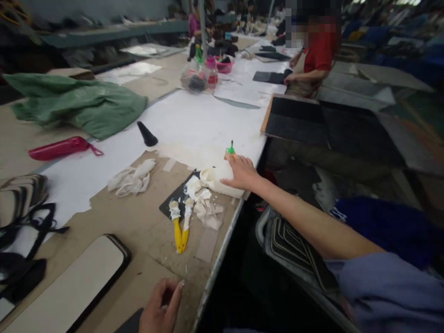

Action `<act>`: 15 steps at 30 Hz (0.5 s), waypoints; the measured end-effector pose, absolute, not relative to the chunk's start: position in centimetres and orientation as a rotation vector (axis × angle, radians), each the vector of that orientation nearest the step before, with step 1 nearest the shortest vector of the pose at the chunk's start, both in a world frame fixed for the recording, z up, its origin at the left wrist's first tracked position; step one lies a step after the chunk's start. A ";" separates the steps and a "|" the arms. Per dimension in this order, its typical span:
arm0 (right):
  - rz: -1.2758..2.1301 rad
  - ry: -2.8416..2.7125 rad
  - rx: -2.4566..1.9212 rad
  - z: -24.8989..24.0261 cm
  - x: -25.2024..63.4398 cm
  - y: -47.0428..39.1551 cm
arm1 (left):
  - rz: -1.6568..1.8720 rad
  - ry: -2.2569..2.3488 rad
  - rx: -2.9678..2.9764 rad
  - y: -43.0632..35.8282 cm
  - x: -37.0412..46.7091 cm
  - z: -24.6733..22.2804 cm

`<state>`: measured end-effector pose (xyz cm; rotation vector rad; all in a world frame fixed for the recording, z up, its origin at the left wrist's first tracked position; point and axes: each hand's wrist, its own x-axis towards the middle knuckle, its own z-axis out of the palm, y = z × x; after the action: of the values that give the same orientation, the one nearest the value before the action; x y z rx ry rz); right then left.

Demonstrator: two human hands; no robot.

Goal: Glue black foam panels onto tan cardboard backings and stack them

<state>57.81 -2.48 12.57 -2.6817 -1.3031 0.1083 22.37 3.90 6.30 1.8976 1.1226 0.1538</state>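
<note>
My right hand (241, 172) grips a white plastic container (220, 184) lying near the table edge, thumb on its near side and fingers over the top. Just beyond those fingers rises a green nozzle (231, 149) with an orange part below it. Thick white paste (194, 186) lies at the container's mouth, on a dark board (167, 209). Two yellow-handled brushes (181, 233) with paste-covered bristles rest side by side there. At the bottom, my left hand (161, 306) has its thumb and forefinger curled together; anything between them is too small to make out.
A crumpled white cloth (133, 177), a black tapered piece (147, 134) and a pink pouch (64, 149) lie leftward. Long padded panels (74, 282) occupy the lower left. Below the right table edge stands a crate of dark panels (291, 240). A person in red (321, 53) works ahead.
</note>
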 end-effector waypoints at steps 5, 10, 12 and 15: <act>-0.001 -0.946 -2.478 14.2 53.0 -9.6 | -0.120 0.964 1.837 2.7 22.1 6.8; 0.167 -0.513 -2.236 10.9 41.6 -19.1 | -0.321 0.881 1.622 -0.6 22.3 6.8; 0.289 -0.280 -2.113 8.1 37.0 -22.4 | -0.439 0.847 1.545 -2.1 22.1 6.2; 0.431 -0.009 -2.065 3.8 31.4 -26.1 | -0.579 0.747 1.501 -4.2 21.6 4.4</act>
<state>31.39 -26.13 3.83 -2.0646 -0.0089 0.4309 21.58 -4.23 4.44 1.5005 0.7468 -0.5793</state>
